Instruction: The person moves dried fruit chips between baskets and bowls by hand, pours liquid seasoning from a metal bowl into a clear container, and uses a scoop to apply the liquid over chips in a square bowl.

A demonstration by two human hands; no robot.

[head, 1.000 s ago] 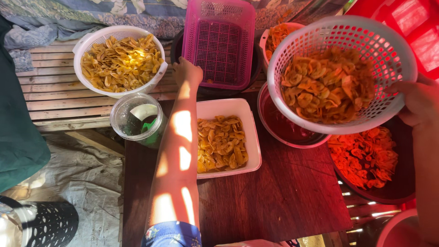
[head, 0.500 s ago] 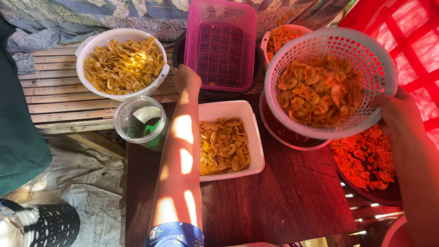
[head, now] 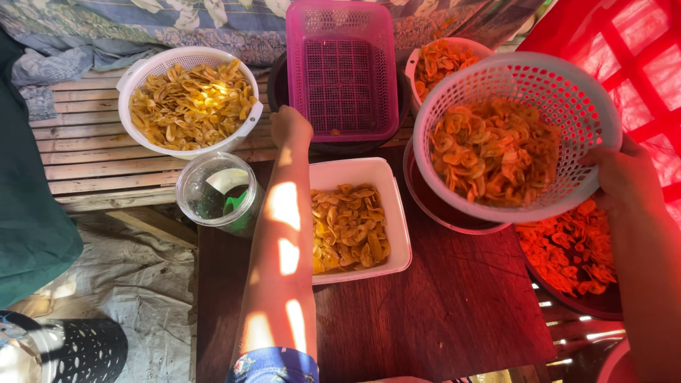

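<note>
1. The right hand (head: pixel 624 177) grips the rim of a round white perforated basket (head: pixel 567 99), fingers curled closed around the edge, and holds it lifted and slightly tilted; the basket is full of orange-tinted chips.
2. The left hand (head: pixel 291 128) is stretched forward with fingers folded under; it rests near the front edge of the pink plastic basket (head: pixel 340 64), and whether it grasps anything cannot be told.
3. Taking the white rectangular tray (head: pixel 394 213) as landmark: it lies on the dark wooden worktop (head: pixel 454 312), just right of the left forearm, and is partly filled with yellow chips.
4. The lifted white basket hangs to the right of and behind that tray, above a dark round bowl (head: pixel 440 213) whose rim shows just beside the tray's right edge.
5. The pink basket, rectangular and slotted, stands behind the tray, nearly empty.
6. Behind the tray to the left, a white round colander (head: pixel 135 78) heaped with yellow chips sits on a slatted wooden bench (head: pixel 92 163).
7. Left of the tray, past the forearm, stands a clear round plastic jar (head: pixel 206 198) with something green and white inside.
8. To the tray's right, below the lifted basket, a dark pan (head: pixel 589 305) holds red-lit chips.
9. Another small white bowl of chips (head: pixel 440 60) sits behind, between the pink basket and the lifted one.
</note>
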